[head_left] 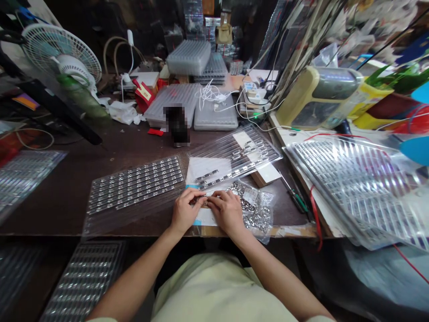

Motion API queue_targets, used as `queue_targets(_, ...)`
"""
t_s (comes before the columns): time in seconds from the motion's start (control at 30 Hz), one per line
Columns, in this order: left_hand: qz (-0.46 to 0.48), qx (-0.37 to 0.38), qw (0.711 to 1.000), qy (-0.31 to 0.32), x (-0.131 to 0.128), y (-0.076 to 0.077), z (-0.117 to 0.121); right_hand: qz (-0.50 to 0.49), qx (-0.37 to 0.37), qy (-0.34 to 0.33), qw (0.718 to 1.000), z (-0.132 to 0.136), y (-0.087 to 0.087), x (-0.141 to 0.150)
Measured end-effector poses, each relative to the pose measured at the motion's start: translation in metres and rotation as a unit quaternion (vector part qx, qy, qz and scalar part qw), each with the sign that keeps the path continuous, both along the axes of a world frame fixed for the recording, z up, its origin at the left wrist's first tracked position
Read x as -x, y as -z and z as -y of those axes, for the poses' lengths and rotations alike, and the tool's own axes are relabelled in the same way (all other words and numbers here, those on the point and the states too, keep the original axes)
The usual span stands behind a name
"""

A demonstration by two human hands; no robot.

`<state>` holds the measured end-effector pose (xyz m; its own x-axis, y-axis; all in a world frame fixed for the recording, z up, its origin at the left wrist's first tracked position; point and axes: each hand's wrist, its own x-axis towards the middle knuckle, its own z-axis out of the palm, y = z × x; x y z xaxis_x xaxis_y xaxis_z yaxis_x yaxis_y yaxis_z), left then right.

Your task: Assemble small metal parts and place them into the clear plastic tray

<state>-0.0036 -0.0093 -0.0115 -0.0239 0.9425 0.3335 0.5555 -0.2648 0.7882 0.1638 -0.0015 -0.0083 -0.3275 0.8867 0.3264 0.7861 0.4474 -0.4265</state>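
My left hand and my right hand meet at the near edge of the table, fingertips pinched close together. Whatever small part they hold is mostly hidden by the fingers. Beneath them lies a white sheet with blue tape at its edge. Touching my right hand's side is a clear plastic bag of many small shiny metal parts. Just beyond the hands, a clear ribbed tray carries a few rows of small dark-and-silver parts. Left of my left hand, another ribbed tray is largely filled with such parts.
A green-handled screwdriver lies to the right, near stacked clear trays. At the back stand closed plastic trays with a white cable on top. A fan stands far left; another filled tray sits below the table edge.
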Motion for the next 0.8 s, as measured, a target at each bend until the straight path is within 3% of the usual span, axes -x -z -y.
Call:
queue_targets(0.13, 0.006, 0.006, 1.0, -0.008, 0.001, 0.0, 0.0, 0.059, -0.032, 0.057, 0.996, 0.001, -0.005, -0.025)
queue_targets(0.33, 0.008, 0.019, 1.0, -0.008, 0.0, -0.003, 0.0, 0.094, -0.004, 0.044, 0.995, 0.0, 0.0, -0.043)
queue_targets(0.5, 0.02, 0.021, 0.999, -0.017, -0.001, -0.01, -0.004, 0.03, -0.014, 0.051, 0.998, -0.002, 0.002, -0.037)
queue_targets(0.67, -0.021, 0.008, 0.999, 0.042, -0.012, -0.013, -0.007, -0.1, 0.01, 0.079, 0.992, -0.003, 0.003, -0.038)
queue_targets(0.8, -0.073, -0.001, 0.995, 0.07, -0.022, -0.007, -0.005, -0.148, 0.006, 0.06, 0.987, -0.004, 0.005, -0.039)
